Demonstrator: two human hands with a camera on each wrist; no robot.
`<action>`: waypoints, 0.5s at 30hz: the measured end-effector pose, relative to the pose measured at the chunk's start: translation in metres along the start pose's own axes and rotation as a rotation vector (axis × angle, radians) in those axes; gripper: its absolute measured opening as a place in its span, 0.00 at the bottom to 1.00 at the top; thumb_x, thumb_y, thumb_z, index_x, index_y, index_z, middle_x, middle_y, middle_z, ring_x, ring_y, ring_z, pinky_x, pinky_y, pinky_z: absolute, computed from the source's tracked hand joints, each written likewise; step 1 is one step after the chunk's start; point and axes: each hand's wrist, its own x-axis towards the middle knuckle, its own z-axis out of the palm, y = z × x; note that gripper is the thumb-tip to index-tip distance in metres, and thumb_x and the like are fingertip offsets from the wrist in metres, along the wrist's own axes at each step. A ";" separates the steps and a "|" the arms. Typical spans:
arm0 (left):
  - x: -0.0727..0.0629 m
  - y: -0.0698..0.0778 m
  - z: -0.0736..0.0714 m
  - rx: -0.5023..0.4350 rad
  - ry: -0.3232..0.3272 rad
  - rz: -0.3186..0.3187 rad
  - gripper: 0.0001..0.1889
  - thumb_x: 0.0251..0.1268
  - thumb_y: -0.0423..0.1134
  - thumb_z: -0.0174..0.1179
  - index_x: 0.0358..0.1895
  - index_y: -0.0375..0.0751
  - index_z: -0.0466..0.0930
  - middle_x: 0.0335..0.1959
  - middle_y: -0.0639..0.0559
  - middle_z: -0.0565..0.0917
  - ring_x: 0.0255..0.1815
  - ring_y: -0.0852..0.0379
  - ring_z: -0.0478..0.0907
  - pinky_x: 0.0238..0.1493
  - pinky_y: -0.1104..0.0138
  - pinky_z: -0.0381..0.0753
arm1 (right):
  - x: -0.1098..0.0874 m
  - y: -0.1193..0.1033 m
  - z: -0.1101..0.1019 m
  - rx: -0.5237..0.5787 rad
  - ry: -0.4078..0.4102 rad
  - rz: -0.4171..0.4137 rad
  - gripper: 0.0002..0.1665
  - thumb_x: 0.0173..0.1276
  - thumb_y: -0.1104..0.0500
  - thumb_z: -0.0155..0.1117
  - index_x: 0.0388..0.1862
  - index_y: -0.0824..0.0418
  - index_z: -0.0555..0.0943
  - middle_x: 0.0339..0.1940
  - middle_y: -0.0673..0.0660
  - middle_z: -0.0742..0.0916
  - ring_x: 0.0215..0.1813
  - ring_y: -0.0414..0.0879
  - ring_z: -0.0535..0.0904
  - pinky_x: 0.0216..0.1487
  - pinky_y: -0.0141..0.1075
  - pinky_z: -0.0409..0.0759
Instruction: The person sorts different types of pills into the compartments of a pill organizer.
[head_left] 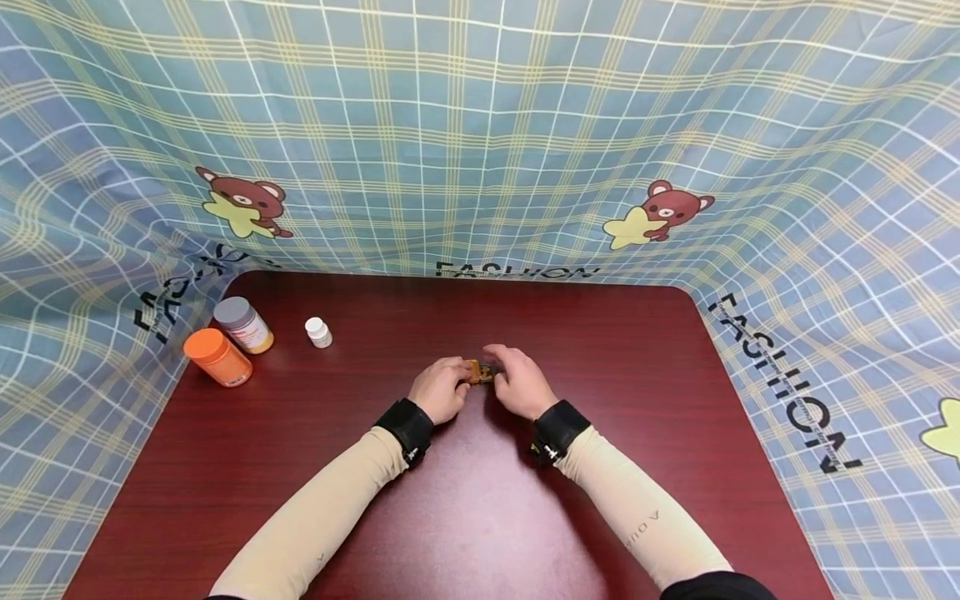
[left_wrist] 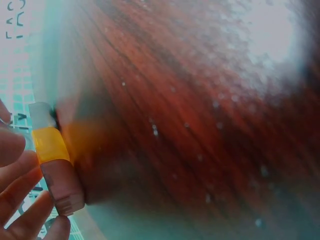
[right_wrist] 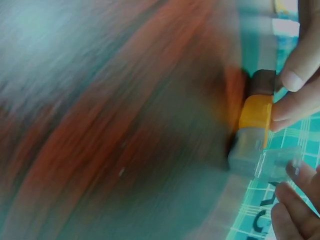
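Observation:
A small pill box [head_left: 480, 372] with brown, yellow and clear sections lies on the table between the two hands. My left hand [head_left: 441, 389] holds its left end, where the brown section [left_wrist: 65, 185] is. In the right wrist view, fingers lie against the yellow section [right_wrist: 255, 111]. At the other end, the transparent lid [right_wrist: 280, 162] of the clear section stands swung up. My right hand [head_left: 521, 385] is at this clear end, its index finger stretched out and a fingertip by the lid. Whatever the compartments contain is too blurred to tell.
At the back left of the dark red table [head_left: 600, 333] stand an orange bottle [head_left: 219, 358], a grey-capped bottle [head_left: 244, 325] and a small white bottle [head_left: 318, 332]. A checked curtain [head_left: 480, 167] hangs around the table's back and sides.

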 end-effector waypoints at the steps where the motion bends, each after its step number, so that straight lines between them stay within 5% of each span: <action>1: 0.000 0.000 0.000 -0.002 -0.001 -0.003 0.14 0.55 0.30 0.62 0.46 0.35 0.85 0.50 0.46 0.82 0.56 0.49 0.76 0.58 0.59 0.73 | -0.001 0.000 0.000 -0.044 -0.009 -0.013 0.31 0.53 0.71 0.54 0.58 0.59 0.76 0.50 0.56 0.85 0.54 0.48 0.78 0.53 0.44 0.75; 15: 0.000 0.001 0.000 -0.001 -0.019 -0.035 0.16 0.54 0.31 0.63 0.48 0.35 0.84 0.53 0.46 0.82 0.61 0.48 0.73 0.61 0.59 0.70 | -0.013 -0.004 0.002 -0.248 -0.074 -0.078 0.28 0.51 0.65 0.58 0.55 0.60 0.79 0.46 0.55 0.86 0.53 0.49 0.79 0.53 0.44 0.76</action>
